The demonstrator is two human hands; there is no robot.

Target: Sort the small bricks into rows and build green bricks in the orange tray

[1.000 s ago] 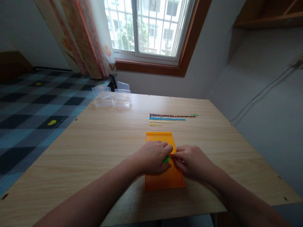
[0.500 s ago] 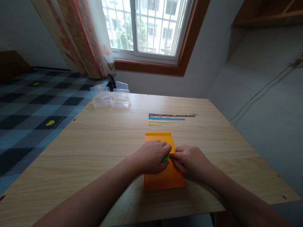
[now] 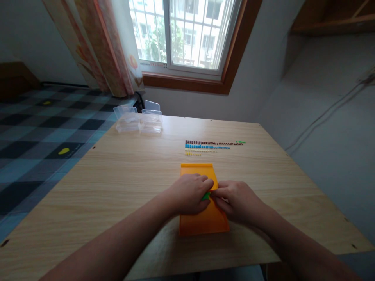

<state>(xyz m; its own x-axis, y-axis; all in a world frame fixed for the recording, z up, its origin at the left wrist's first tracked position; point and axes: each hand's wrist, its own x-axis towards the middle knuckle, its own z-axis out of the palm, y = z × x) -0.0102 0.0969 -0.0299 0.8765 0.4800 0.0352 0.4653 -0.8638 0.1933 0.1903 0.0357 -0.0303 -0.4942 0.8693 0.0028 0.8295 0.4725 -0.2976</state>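
An orange plastic tray point(image 3: 202, 225) lies near the table's front edge, under both my hands. My left hand point(image 3: 193, 193) is closed over its middle, around a small green piece point(image 3: 206, 196) that shows only in part between the fingers. Close against it, my right hand point(image 3: 234, 199) has thumb and fingers pinched together at the tray's right side, by the green piece. Whatever sits between those right fingertips is too small to make out. Beyond the tray, small brown pieces point(image 3: 202, 143), blue pieces point(image 3: 208, 146), pale pieces and yellow pieces point(image 3: 191, 154) lie in rows.
Clear plastic boxes point(image 3: 150, 121) with raised lids stand at the table's far left corner. A few tiny green pieces point(image 3: 240, 142) lie at the right end of the rows. A bed with a checked cover point(image 3: 58, 125) borders the wooden table point(image 3: 117, 175) on the left.
The view has shifted very slightly, so everything sits a little further right. Both hands keep the same hold over the orange tray.
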